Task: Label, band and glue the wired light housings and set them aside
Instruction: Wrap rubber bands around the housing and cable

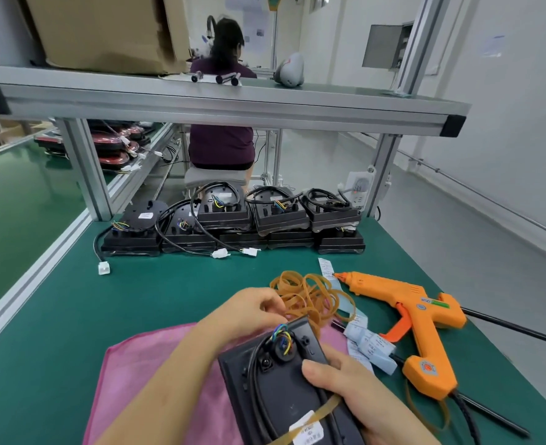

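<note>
Two hands on one matte black plastic light housing (284,380), right hand (355,393) clamping its edge, left hand (249,309) pinching tan rubber bands (310,293), pink cloth (156,364) beneath.

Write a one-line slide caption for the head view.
Both hands, left and right, hold a black wired light housing over a pink cloth, beside tan rubber bands and an orange glue gun.

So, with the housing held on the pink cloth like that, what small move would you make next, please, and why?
Probably reach for the glue gun: the housing in the right hand already carries a label and a rubber band, and its wire entry looks unglued.
</note>
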